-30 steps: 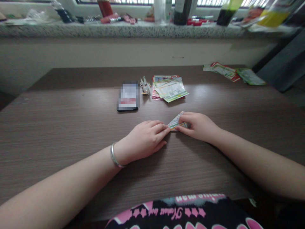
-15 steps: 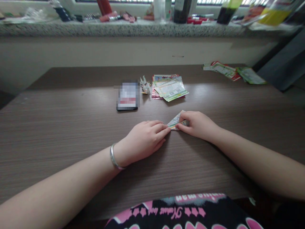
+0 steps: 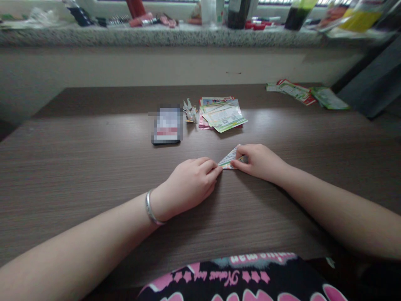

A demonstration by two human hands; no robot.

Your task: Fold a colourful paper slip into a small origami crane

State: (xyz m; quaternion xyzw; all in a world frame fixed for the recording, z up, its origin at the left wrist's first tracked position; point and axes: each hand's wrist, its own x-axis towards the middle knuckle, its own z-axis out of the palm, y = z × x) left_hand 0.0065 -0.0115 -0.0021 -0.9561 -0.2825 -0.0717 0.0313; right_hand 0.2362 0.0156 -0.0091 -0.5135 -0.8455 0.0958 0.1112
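A small printed paper [image 3: 228, 159], folded to a triangle, lies on the brown wooden table [image 3: 125, 171]. My right hand [image 3: 255, 159] pinches its right side between thumb and bent fingers. At the paper's left corner, my left hand [image 3: 197, 179] has its fingertips closed together on the tip; its thumb is mostly hidden beneath the hand. A silver bangle [image 3: 150, 207] circles my left wrist. Farther back lie a stack of printed paper sheets [image 3: 224, 115] and a small crumpled-looking folded paper piece [image 3: 190, 112].
A phone-like device [image 3: 167, 125] with a blurred screen lies left of the paper stack. More printed papers [image 3: 297, 92] sit at the table's back right corner. Behind the table, a stone windowsill [image 3: 175, 38] bears bottles, pens and other small items.
My left fingers have drawn slightly closer together at the paper's left corner. The right hand keeps its pinch, and the view has shifted a little.
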